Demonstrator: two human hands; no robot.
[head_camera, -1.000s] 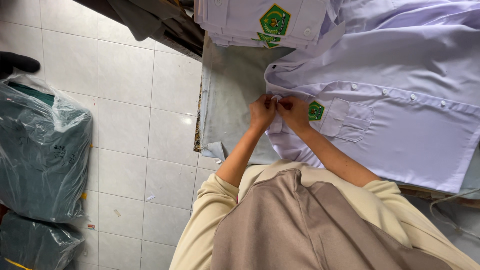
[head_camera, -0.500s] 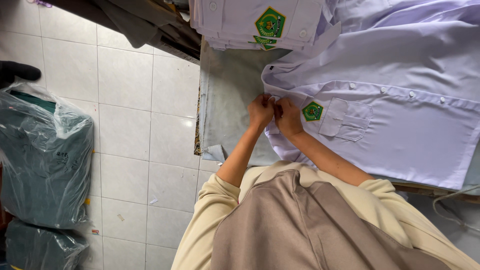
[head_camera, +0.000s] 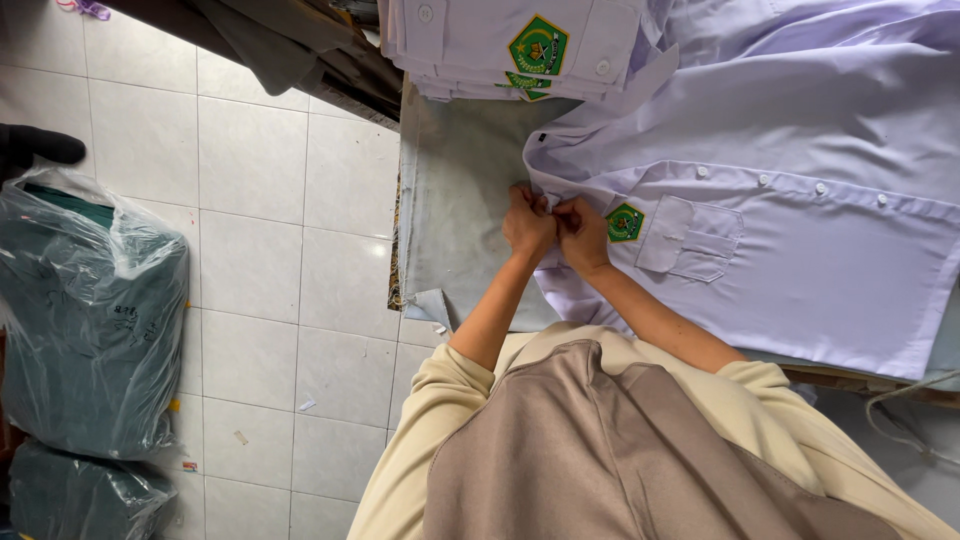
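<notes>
Your white shirt lies spread flat on the grey table, button placket running across, chest pocket and green badge just right of your hands.

Left hand and right hand sit touching each other at the collar end of the placket. Fingers of both are curled tight, pinching the cloth near the top button; whether a button sits between them I cannot tell.

Handling, as a judgement: thin woven cloth, light, limp, creases easily. It should slide readily on the table cover. The collar and placket are the firmer parts because of their doubled layers, so take hold there or at the shoulder seams, not mid-panel.

A stack of folded shirts with the same badge lies at the table's far edge. Bagged green bundles stand on the tiled floor to your left.

Against the earlier frames: your hands have stayed at the same spot on the placket. Only the view has shifted slightly.
</notes>
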